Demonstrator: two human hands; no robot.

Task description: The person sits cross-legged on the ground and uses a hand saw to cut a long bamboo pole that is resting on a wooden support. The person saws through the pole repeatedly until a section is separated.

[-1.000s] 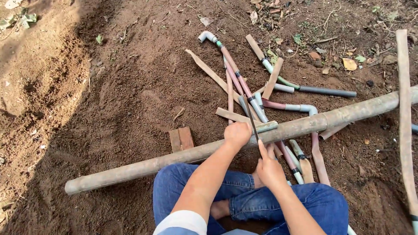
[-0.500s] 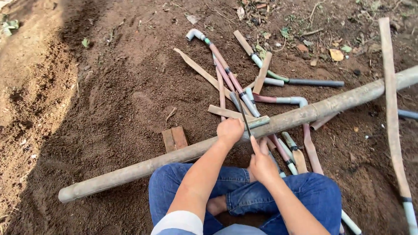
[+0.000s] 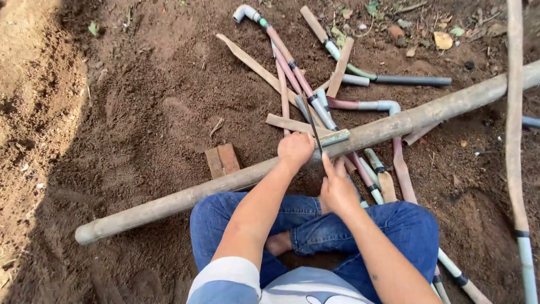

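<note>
Saw blade (image 3: pixel 311 125), thin and dark, is gripped in the closed left hand (image 3: pixel 295 150) over the long pipe (image 3: pixel 236 179); the right hand (image 3: pixel 337 188) lies open just beside, with pipe offcuts (image 3: pixel 292 67) piled beyond and a brick (image 3: pixel 222 160) left.

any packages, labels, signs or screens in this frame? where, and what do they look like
None in view: no package, label, sign or screen.
What is there: bare soil, a long dirty pipe lying across the ground, a heap of short pipe offcuts behind it, and a small brick-coloured block.
The left hand grips a thin dark blade on the pipe; the right hand is beside it.
</note>
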